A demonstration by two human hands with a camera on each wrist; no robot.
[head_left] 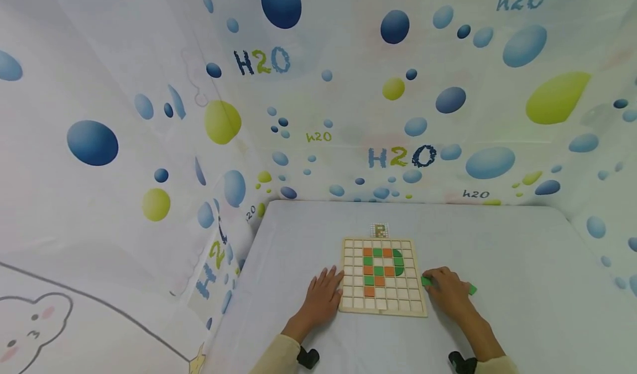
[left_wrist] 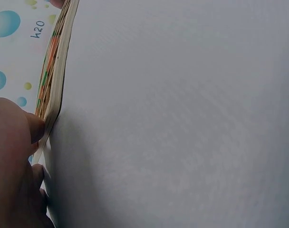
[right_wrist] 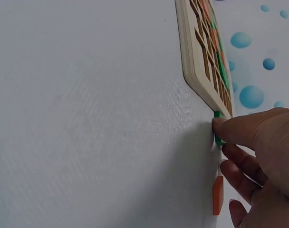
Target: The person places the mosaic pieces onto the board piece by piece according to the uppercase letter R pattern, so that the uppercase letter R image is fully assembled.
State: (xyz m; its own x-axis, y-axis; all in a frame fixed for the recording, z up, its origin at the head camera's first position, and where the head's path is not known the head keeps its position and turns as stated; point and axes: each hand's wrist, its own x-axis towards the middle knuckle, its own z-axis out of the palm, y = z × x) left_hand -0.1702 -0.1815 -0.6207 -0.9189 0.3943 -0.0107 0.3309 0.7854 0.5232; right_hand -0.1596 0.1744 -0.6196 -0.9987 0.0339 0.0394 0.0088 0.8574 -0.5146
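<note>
On the white tabletop (head_left: 497,252), the left hand (head_left: 320,296) lies flat-fingered against the wooden grid board (head_left: 382,307) at its 9 o'clock edge, seemingly steadying it, while the right hand (head_left: 448,291) pinches a green tile (right_wrist: 217,137) at 3 o'clock.

A table (head_left: 522,263) with a plain pale grey-white top carries the things. A wooden grid board (head_left: 382,276) lies flat near its front middle, some cells filled with orange and green tiles. Just behind the board lies a small pattern card (head_left: 379,230). Beside the board's right edge lie loose green tiles (head_left: 471,289) and an orange tile (right_wrist: 217,194).
</note>
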